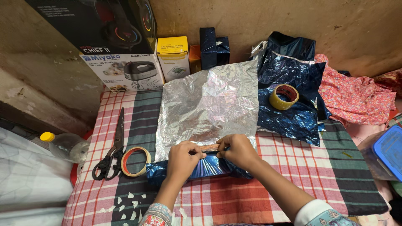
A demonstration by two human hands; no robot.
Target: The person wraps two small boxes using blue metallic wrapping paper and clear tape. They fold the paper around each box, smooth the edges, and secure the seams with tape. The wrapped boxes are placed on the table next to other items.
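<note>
Both hands pinch one strip of tape (208,147) flat: left hand (183,161) on one end, right hand (238,151) on the other, over the blue wrapped box (197,169) near the cloth's (272,184) front edge. Pressing it smooth should help it stick. Two tape rolls: one left (135,161), one far right (284,96). One pair of scissors (112,148).
</note>
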